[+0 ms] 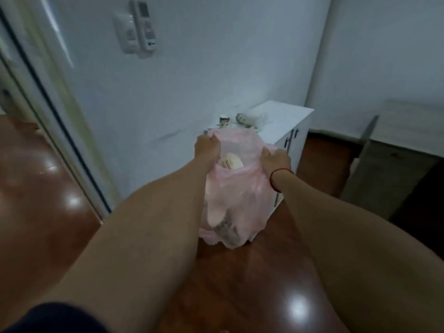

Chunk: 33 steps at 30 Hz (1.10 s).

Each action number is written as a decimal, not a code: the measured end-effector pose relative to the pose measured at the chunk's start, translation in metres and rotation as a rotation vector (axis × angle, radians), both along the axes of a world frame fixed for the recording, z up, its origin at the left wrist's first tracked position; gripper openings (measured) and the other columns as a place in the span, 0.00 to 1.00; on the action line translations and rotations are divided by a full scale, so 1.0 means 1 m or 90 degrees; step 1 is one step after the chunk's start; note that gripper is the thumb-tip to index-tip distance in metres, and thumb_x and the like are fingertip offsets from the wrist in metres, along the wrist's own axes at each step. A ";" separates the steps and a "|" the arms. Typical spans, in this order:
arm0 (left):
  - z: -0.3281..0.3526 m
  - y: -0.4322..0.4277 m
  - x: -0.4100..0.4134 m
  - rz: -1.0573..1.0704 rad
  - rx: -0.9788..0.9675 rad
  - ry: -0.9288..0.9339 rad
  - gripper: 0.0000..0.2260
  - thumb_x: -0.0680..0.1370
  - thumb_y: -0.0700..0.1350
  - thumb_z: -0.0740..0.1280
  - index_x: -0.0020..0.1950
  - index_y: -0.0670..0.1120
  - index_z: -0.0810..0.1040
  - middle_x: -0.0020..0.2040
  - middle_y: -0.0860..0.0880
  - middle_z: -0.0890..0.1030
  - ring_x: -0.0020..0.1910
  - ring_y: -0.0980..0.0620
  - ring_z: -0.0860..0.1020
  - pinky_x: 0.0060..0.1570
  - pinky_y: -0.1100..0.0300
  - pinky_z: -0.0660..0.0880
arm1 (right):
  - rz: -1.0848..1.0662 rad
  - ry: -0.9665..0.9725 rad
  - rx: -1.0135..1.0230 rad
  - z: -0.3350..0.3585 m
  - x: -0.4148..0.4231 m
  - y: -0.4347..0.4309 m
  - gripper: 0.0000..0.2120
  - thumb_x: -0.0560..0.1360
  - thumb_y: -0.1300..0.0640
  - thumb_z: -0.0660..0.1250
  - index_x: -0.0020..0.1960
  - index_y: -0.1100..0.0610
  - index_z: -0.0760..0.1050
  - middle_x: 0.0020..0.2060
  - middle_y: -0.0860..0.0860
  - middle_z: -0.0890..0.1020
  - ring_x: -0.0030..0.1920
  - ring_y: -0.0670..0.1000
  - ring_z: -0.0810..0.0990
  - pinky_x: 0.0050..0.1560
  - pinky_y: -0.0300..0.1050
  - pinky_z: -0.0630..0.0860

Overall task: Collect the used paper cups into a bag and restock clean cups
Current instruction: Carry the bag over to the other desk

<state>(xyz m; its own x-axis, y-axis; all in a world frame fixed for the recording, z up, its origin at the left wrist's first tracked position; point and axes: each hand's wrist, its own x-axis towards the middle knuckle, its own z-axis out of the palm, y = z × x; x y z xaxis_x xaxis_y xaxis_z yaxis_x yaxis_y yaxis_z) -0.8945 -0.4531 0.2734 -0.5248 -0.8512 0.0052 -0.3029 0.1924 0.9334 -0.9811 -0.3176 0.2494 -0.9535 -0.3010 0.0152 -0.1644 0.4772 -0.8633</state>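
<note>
**Pink bag, held at the mouth by both my hands**

The thin pink plastic bag hangs in the middle of my view, off the floor and in front of a low white cabinet. Its mouth is pulled apart, and through the opening I see the pale round rim of a paper cup inside. Lower down, darker shapes show through the film, too blurred for me to name.

My left hand grips the bag's edge at 10 o'clock of the opening, fingers curled tight around the bunched plastic. My right hand clamps the opposite edge at 3 o'clock in the same way. A red string bracelet circles my right wrist.

Behind the bag, toward 12 o'clock, the white cabinet stands against the wall. On its tabletop sit some small ornaments, blurred.

Under the bag lies a glossy reddish wooden floor with bright light spots. At 3 o'clock stands a grey desk. At 9 o'clock runs a white door frame, and high at 11 o'clock a white wall switch unit is fixed to the wall.
</note>
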 end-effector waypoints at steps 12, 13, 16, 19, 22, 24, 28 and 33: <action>0.004 0.107 -0.350 -0.338 -0.001 -0.032 0.18 0.80 0.46 0.54 0.57 0.35 0.77 0.45 0.36 0.81 0.36 0.40 0.79 0.37 0.56 0.73 | -0.326 -0.052 -0.042 0.007 -0.269 0.127 0.23 0.79 0.51 0.59 0.65 0.67 0.73 0.62 0.65 0.77 0.62 0.63 0.77 0.62 0.52 0.75; 0.001 0.123 -0.376 -0.360 -0.004 -0.038 0.18 0.80 0.45 0.54 0.57 0.35 0.77 0.45 0.36 0.81 0.35 0.41 0.79 0.37 0.57 0.73 | -0.356 -0.057 -0.045 0.005 -0.289 0.144 0.22 0.80 0.51 0.59 0.64 0.67 0.73 0.62 0.64 0.77 0.62 0.63 0.76 0.61 0.50 0.74; -0.017 0.175 -0.457 -0.413 -0.001 -0.046 0.21 0.79 0.47 0.54 0.59 0.35 0.78 0.54 0.36 0.82 0.45 0.38 0.82 0.45 0.52 0.78 | -0.428 -0.062 -0.052 -0.010 -0.350 0.202 0.20 0.80 0.52 0.59 0.64 0.67 0.73 0.61 0.63 0.78 0.61 0.62 0.77 0.56 0.47 0.74; -0.031 0.233 -0.527 -0.471 -0.007 -0.053 0.21 0.80 0.47 0.54 0.60 0.34 0.78 0.53 0.36 0.82 0.42 0.41 0.82 0.36 0.58 0.76 | -0.490 -0.059 -0.061 -0.020 -0.410 0.259 0.21 0.80 0.51 0.59 0.64 0.65 0.73 0.60 0.61 0.78 0.60 0.61 0.78 0.51 0.45 0.72; -0.033 0.295 -0.586 -0.515 -0.016 -0.078 0.19 0.81 0.44 0.54 0.59 0.33 0.77 0.45 0.38 0.79 0.29 0.51 0.73 0.24 0.61 0.65 | -0.520 -0.080 -0.066 -0.022 -0.468 0.314 0.21 0.80 0.50 0.59 0.64 0.64 0.73 0.61 0.61 0.78 0.60 0.61 0.78 0.51 0.45 0.72; -0.034 0.343 -0.628 -0.541 -0.014 -0.071 0.18 0.81 0.43 0.54 0.59 0.33 0.78 0.45 0.35 0.80 0.27 0.51 0.72 0.21 0.62 0.64 | -0.551 -0.083 -0.070 -0.019 -0.502 0.354 0.21 0.80 0.50 0.59 0.64 0.63 0.74 0.61 0.60 0.78 0.60 0.61 0.78 0.52 0.46 0.73; -0.030 0.436 -0.700 -0.605 0.004 -0.069 0.16 0.81 0.41 0.54 0.56 0.33 0.78 0.31 0.43 0.74 0.26 0.49 0.72 0.21 0.63 0.65 | -0.599 -0.092 -0.069 -0.012 -0.569 0.431 0.22 0.79 0.48 0.59 0.66 0.62 0.73 0.64 0.61 0.77 0.63 0.62 0.76 0.59 0.49 0.74; -0.027 0.528 -0.784 -0.657 0.001 -0.067 0.17 0.83 0.43 0.54 0.55 0.35 0.78 0.32 0.45 0.74 0.27 0.51 0.71 0.23 0.61 0.65 | -0.640 -0.074 -0.055 -0.012 -0.642 0.520 0.22 0.80 0.48 0.58 0.66 0.62 0.72 0.65 0.61 0.75 0.64 0.62 0.75 0.60 0.49 0.73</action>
